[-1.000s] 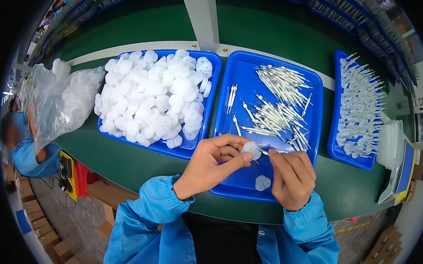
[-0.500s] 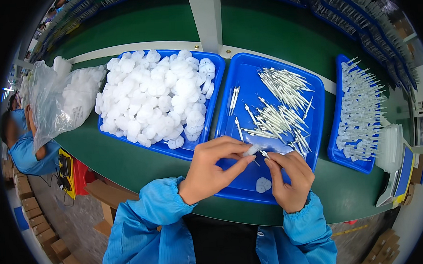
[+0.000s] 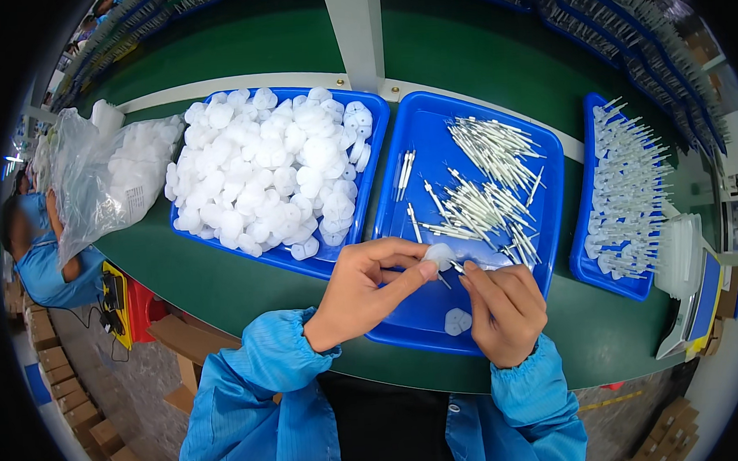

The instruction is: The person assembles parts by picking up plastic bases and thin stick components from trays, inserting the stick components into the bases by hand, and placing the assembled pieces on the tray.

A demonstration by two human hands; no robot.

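My left hand (image 3: 373, 286) pinches a white translucent plastic disc (image 3: 441, 256) between thumb and fingers. Against the disc's right side, my right hand (image 3: 506, 311) pinches a thin white rod (image 3: 458, 266); whether its tip is in the disc, I cannot tell. Both hands are above the near part of a blue tray (image 3: 402, 229). Farther back in that tray are heaps of thin white rods (image 3: 492, 209) with fine wire-like ends. One loose disc (image 3: 457, 321) lies near the tray's front edge, between my wrists.
A second blue tray (image 3: 357, 231), heaped with white discs (image 3: 259, 169), stands to the left. Beyond it sits a clear plastic bag (image 3: 112, 184) of discs. On the right, a narrow blue tray (image 3: 584, 246) holds discs with rods upright. A co-worker's blue sleeve (image 3: 54, 273) shows at far left.
The disc in my left hand has turned to show more of its flat face. Both hands stay close together in nearly the same place.
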